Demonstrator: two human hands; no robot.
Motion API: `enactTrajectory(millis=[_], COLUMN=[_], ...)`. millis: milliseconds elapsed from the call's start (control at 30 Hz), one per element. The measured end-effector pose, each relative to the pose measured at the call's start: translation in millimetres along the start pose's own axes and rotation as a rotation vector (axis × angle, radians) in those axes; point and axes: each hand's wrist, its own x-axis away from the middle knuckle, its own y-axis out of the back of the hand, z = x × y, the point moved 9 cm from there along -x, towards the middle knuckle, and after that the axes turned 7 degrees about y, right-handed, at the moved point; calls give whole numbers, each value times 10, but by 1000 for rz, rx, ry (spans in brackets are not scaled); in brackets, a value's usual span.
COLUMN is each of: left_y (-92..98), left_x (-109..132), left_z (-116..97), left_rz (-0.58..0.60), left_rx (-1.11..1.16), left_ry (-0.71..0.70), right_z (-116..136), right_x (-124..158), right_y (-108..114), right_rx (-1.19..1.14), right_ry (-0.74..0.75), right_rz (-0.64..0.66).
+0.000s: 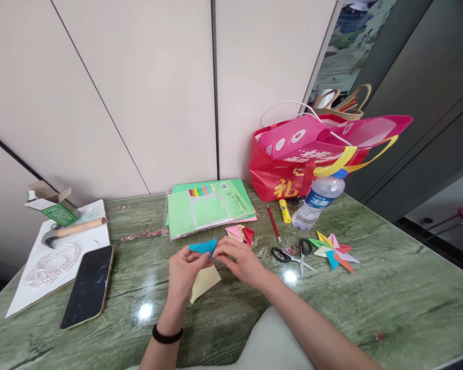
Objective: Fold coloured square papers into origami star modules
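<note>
Between my two hands is a small folded piece of blue paper [202, 247], held just above the table. My left hand [185, 268] pinches its left side, thumb in front. With closed fingertips, my right hand [237, 259] grips the paper's right end. Below them a pale yellow square of paper [205, 284] lies on the table, partly covered by my left hand. Just beyond my right hand sit folded pink and red paper pieces [242, 234]. Farther right lies a many-coloured folded paper star [334, 251].
Open scissors [300, 257], a red pencil [273, 224], a yellow glue stick [284, 211] and a water bottle [317, 201] stand or lie to the right, before a red bag [270, 169]. Green paper packs [210, 205] lie behind my hands. Left are a phone [88, 288], hammer [75, 230] and bead strings [54, 264].
</note>
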Motion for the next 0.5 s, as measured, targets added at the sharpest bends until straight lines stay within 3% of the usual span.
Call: enactTrajectory(millis=[500], left_y=[-112], left_x=[-18], left_z=[92], left_rz=[142], left_rx=[75], left_ry=[79], right_z=[-141], right_x=[13], right_y=[67], right_rx=[-65], right_ry=[-113], right_rz=[-92])
